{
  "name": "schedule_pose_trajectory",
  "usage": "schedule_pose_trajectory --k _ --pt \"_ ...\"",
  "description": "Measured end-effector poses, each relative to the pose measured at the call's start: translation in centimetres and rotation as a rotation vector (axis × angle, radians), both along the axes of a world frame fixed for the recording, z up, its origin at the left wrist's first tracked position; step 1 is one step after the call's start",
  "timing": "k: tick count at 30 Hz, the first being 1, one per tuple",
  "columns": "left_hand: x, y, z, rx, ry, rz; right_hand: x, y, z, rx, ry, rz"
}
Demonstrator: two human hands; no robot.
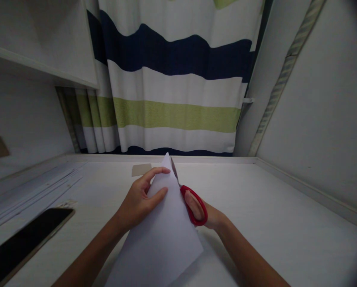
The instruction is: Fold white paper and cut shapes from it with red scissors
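Note:
A sheet of white paper (163,235) is held up at a slant, narrowing to a point at its far end. My left hand (142,195) grips the paper near that far end, thumb and index finger lying on its upper face. In my right hand (206,213) is a pair of scissors (201,205) with red handles, the thumb through one loop. The scissors' blades lie along the right edge of the paper, close to its tip. The paper partly hides the fingers of my right hand and part of the blades.
A dark-screened phone (26,243) lies at the left on the white table (271,223). Several papers (47,191) lie behind it along the left wall. A small beige card (141,170) rests near the back edge. Beyond hangs a striped curtain (178,115); walls flank both sides.

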State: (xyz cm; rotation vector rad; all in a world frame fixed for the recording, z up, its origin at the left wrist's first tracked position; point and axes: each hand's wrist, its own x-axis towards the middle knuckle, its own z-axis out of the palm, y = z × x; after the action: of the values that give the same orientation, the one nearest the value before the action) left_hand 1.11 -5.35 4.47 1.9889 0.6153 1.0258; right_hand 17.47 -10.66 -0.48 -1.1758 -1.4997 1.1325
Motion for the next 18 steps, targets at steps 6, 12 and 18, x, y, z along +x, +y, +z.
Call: schedule_pose_trajectory --k 6,12,18 --pt "-0.07 0.10 -0.01 0.052 0.040 0.052 -0.18 -0.06 0.53 0.063 -0.081 -0.038" --pt "-0.21 0.49 -0.11 0.108 0.103 0.088 -0.47 -0.12 0.84 0.047 -0.107 -0.027" --pt "-0.29 0.53 -0.08 0.121 0.086 0.073 -0.74 -0.11 0.82 0.091 -0.073 -0.067"
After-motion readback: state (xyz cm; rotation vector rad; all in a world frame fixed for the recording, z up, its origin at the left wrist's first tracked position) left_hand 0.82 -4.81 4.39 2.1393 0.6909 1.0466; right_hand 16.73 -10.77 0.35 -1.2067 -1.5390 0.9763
